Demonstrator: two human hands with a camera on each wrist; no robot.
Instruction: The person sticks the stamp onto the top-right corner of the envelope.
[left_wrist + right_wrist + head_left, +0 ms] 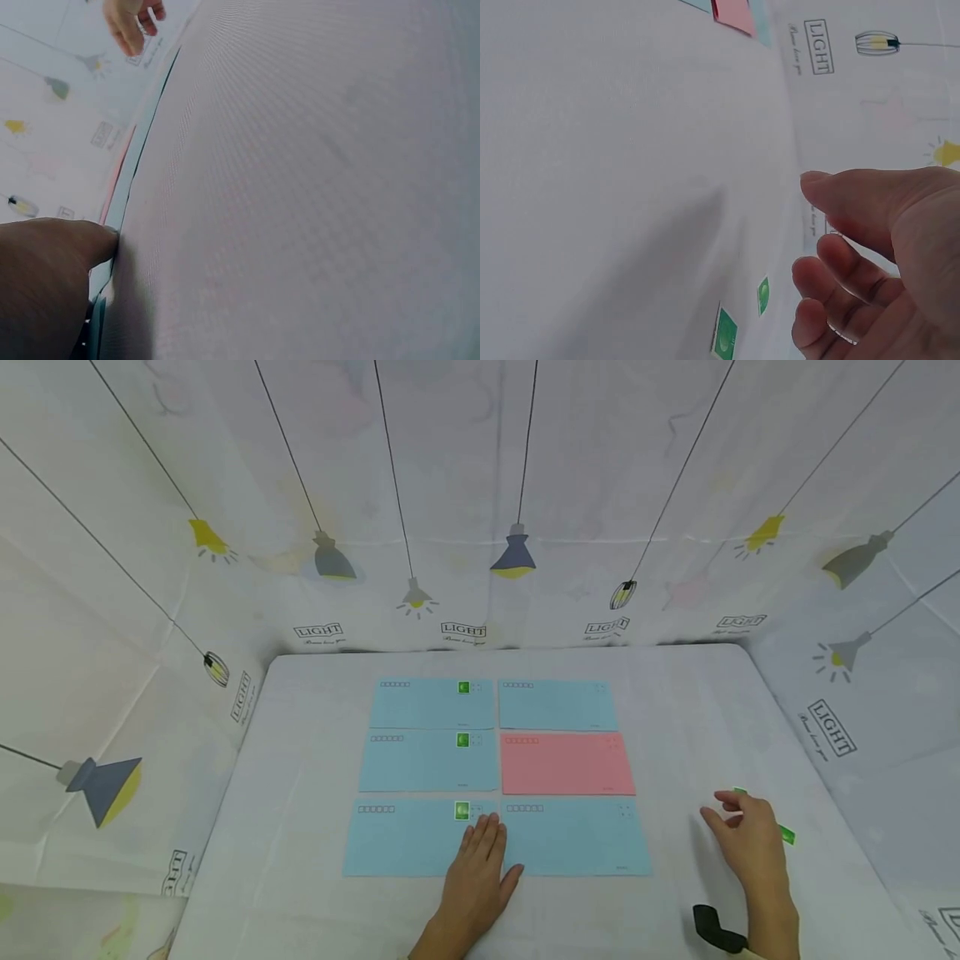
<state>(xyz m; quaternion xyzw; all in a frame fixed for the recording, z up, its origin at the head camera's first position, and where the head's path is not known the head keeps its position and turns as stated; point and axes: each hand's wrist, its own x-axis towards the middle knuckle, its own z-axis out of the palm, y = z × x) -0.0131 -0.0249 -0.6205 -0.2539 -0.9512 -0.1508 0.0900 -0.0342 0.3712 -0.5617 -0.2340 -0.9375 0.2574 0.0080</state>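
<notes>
My left hand point(477, 877) lies flat, fingertips beside the stamp point(462, 811) on the front left blue envelope point(397, 843). Its thumb rests at the edge of the front right blue envelope point(577, 843). Over the table's right side, my right hand point(747, 839) hovers with loosely bent fingers, thumb and fingertips apart and nothing between them. Two loose green stamps lie below it: one stamp point(724, 334) nearer the camera, another stamp point(763, 295) farther off. In the head view the hand partly covers both.
Behind the front row, a middle left blue envelope point(420, 768) and a back left one point(420, 710) each bear a green stamp. At right lie a pink envelope point(562, 768) and a back blue envelope point(555, 712). Lamp-printed cloth point(450, 460) surrounds the white table point(285, 827).
</notes>
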